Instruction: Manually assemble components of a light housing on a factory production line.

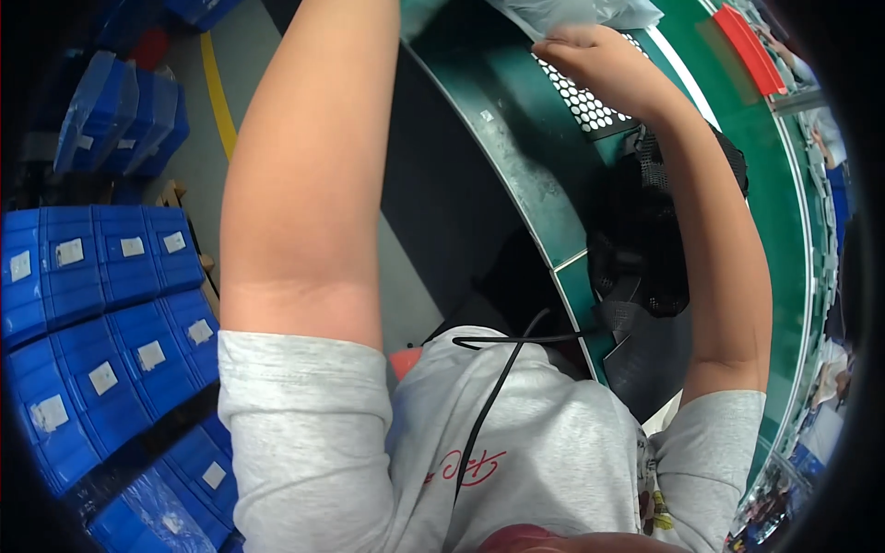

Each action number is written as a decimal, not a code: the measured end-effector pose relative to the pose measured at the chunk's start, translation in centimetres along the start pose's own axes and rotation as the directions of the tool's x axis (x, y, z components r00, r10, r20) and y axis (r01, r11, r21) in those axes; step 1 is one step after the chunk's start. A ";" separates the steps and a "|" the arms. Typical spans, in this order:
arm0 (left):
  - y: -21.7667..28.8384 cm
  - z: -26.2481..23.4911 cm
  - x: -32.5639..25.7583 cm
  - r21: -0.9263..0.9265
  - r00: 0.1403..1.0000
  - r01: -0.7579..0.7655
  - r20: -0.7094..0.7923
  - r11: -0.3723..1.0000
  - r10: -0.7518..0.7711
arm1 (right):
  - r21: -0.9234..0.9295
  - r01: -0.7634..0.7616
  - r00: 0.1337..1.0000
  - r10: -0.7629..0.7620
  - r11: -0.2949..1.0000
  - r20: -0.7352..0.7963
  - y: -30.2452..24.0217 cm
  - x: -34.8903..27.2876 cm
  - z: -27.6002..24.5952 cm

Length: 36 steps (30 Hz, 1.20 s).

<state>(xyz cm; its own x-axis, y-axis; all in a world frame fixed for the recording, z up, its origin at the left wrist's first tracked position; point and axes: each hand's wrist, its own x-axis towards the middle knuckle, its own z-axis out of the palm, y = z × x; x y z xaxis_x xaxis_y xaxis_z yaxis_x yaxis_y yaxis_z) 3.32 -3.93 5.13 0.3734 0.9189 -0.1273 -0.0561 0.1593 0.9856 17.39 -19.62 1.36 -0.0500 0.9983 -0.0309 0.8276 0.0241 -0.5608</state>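
My left arm [304,175] stretches up past the top edge, so my left hand is out of view. Over the green workbench, my right hand [599,69] is curled, its fingers bent and partly blurred at the edge of a clear plastic bag [613,13]. Whether the fingers grip the bag cannot be made out. Under that hand lies a black sheet with rows of white round dots [590,106]. A black mesh bag with straps [636,230] rests on the bench beneath my right forearm.
Blue bins with white labels [101,267] are stacked at the left, some wrapped in plastic. A yellow line [219,92] crosses the grey floor. A red tray-like piece [749,48] sits at the far right of the green bench [516,175]. A black cable [489,396] hangs across my shirt.
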 end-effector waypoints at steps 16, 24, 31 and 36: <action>-0.1 -0.8 0.0 -0.111 0.987 0.134 -0.080 0.985 -0.143 | 0.327 -0.142 0.989 0.144 0.934 0.020 -1.0 -2.0 -0.6; -6.1 -2.0 -5.9 -0.275 0.962 -0.245 0.053 0.930 0.269 | 0.600 0.187 0.960 -0.015 0.778 -0.279 -0.3 -1.0 -3.4; -6.9 -0.6 -6.7 0.927 0.532 -0.375 0.206 0.011 0.822 | 0.708 0.218 0.927 0.083 0.672 -0.365 0.3 -1.7 -3.9; -4.3 0.6 -4.5 0.643 0.359 -0.758 0.549 -0.108 0.755 | 0.660 0.262 0.927 0.007 0.704 -0.375 0.3 -2.6 -5.1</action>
<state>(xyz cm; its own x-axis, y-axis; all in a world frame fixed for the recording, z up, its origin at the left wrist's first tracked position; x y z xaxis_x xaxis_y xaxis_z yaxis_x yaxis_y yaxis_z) 2.42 -9.02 1.49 0.6001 0.2519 0.7592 0.3187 -0.9458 0.0619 20.64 -21.90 5.48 0.1696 0.9456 0.2777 0.2003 0.2428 -0.9492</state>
